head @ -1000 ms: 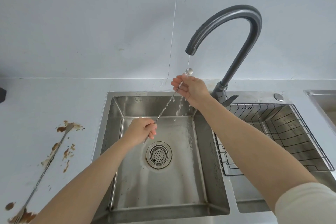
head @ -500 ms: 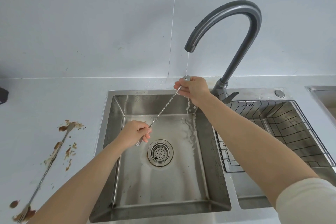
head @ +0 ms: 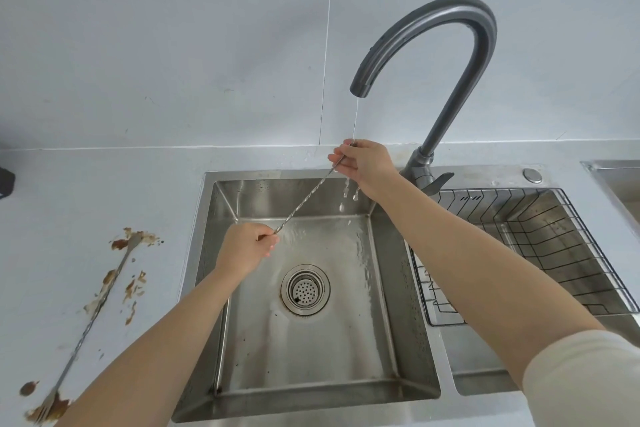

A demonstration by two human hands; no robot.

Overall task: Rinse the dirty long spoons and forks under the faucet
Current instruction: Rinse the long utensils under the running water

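Over the sink basin (head: 391, 305), both hands grip a long twisted spoon (head: 304, 201): left hand (head: 244, 248) closed on its lower end, right hand (head: 365, 163) closed around its top under the faucet (head: 450, 55) stream. The wire basket (head: 588, 253) in the right basin holds nothing. A dirty long fork (head: 90, 319) lies near the tabletop's left edge.

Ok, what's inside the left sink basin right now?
The sink basin holds only a round drain strainer, brownish staining around it, and running water. The left hand and the long utensil above cover part of the floor.
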